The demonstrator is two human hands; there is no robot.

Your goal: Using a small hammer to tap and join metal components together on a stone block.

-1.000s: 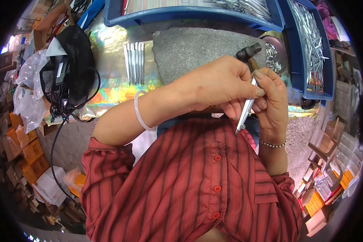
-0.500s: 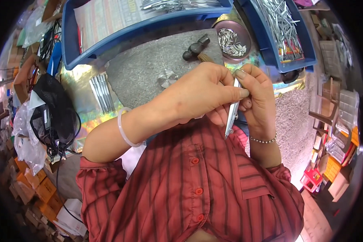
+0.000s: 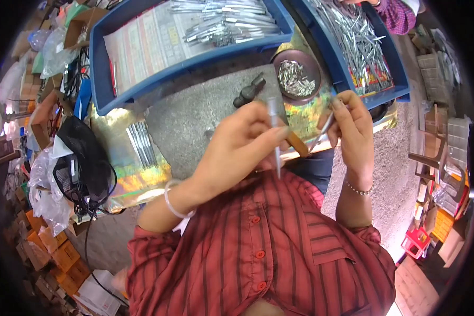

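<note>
Beyond the hands, a black-headed hammer point(image 3: 250, 90) lies on the grey slab beside a round dark bowl of metal bits point(image 3: 296, 76), two blue trays point(image 3: 102, 84) of silvery pieces sit farther off, and a black bag point(image 3: 87, 152) rests far leftward.

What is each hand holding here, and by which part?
The left hand pinches a slim metal rod near its middle, both ends sticking out. The right hand grips the top end of a thin curved metal strip in its fingers.
</note>
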